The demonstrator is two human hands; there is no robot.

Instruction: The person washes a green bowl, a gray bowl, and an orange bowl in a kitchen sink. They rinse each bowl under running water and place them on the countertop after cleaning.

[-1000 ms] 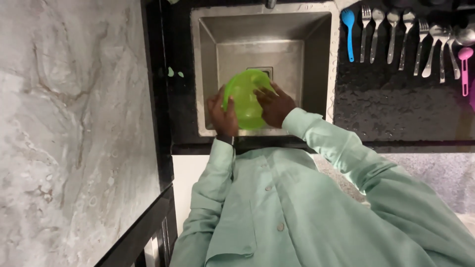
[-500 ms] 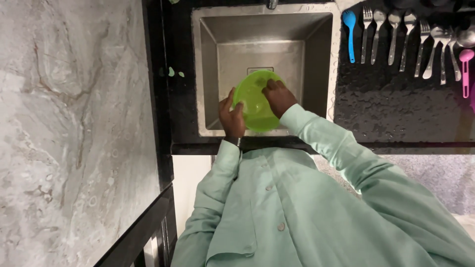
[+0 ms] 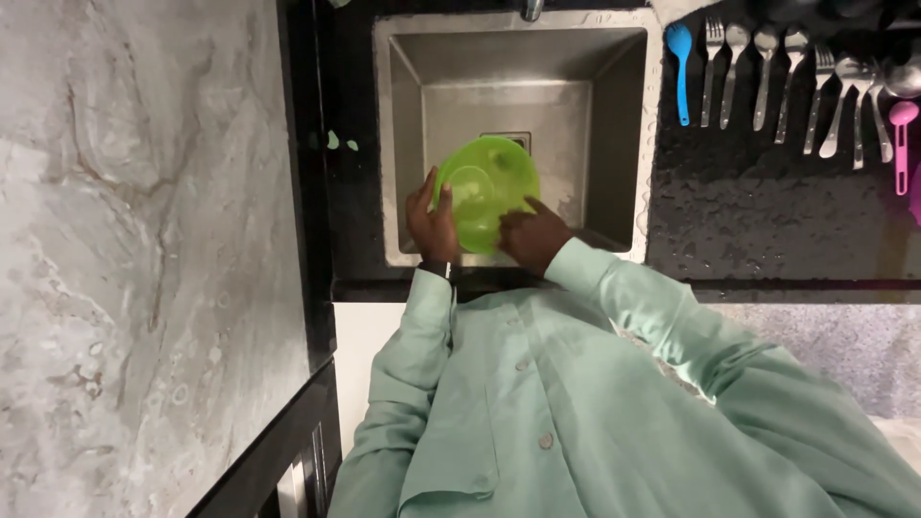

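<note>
A bright green round plate (image 3: 487,182) is held tilted over the steel sink (image 3: 614,115). My left hand (image 3: 430,223) grips its left rim, thumb on the face. At the plate's lower right edge, my right hand (image 3: 531,236) has its fingers pressed against the surface. Both pale green sleeves (image 3: 633,297) reach in from below. I cannot tell whether anything small is in my right hand.
A tap base (image 3: 531,10) stands at the sink's far rim. On the wet black counter (image 3: 767,211) to the right lie a blue spoon (image 3: 679,67), several metal forks and spoons (image 3: 796,77) and a pink spoon (image 3: 902,139). A grey marble surface (image 3: 134,259) fills the left.
The plate has turned and shifted slightly between my hands. My right hand slid from the plate's upper right edge down to its lower right edge.
</note>
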